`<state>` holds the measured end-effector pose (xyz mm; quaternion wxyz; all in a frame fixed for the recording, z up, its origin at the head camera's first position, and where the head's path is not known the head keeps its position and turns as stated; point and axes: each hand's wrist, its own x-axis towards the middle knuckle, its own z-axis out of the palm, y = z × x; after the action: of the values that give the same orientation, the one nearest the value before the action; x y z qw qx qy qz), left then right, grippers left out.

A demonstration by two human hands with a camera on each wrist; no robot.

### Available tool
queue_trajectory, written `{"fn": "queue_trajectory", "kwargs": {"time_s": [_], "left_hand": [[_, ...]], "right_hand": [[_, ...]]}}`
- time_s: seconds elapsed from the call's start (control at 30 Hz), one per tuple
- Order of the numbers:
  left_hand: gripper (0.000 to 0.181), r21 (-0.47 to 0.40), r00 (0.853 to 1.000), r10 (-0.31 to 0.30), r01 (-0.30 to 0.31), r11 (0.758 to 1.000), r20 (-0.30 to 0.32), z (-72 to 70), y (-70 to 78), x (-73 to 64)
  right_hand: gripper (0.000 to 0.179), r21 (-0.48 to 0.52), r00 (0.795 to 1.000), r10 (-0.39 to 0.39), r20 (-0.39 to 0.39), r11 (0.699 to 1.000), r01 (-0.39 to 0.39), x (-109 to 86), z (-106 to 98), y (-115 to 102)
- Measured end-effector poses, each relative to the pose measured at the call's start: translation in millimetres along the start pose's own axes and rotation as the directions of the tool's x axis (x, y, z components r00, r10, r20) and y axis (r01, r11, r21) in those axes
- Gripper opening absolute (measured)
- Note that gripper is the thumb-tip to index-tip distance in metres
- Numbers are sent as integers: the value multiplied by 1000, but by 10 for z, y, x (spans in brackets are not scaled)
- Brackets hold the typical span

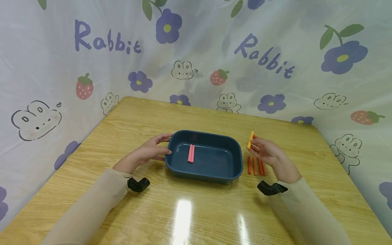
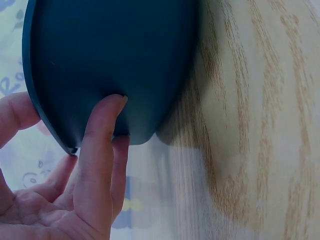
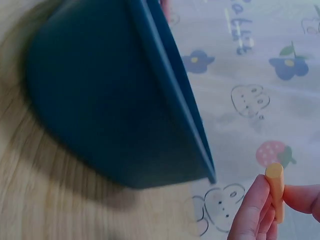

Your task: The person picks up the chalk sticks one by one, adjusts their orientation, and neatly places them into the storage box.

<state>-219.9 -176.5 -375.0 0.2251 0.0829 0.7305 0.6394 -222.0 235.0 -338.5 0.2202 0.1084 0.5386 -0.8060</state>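
Observation:
A dark blue rectangular basin [image 1: 203, 172] with rounded corners stands on the table. My left hand [image 1: 151, 148] holds its left end, with the thumb at the rim and fingers against the outer wall [image 2: 65, 65]. Inside lie two pink chalk sticks [image 1: 191, 154], side by side. Beyond the basin's right end, my right hand [image 1: 266, 151] pinches a yellow-orange chalk stick [image 1: 250, 139] between thumb and fingers, raised above the table. In the right wrist view, the round end of this chalk stick [image 3: 274, 171] shows above the fingertips.
Several orange-red chalk sticks [image 1: 255, 166] lie on the wooden table [image 1: 137, 119] just right of the basin, partly under my right hand. A white curtain [image 1: 196, 44] printed with rabbits, flowers and strawberries hangs around the table's back and sides.

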Motion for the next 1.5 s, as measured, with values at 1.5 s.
{"fn": "queue_trajectory", "kwargs": {"time_s": [1.5], "left_hand": [[72, -1, 1000, -1, 1, 1000, 4, -21, -16, 24]], "right_hand": [[54, -195, 970, 217, 113, 962, -193, 712, 1006, 1]]}}
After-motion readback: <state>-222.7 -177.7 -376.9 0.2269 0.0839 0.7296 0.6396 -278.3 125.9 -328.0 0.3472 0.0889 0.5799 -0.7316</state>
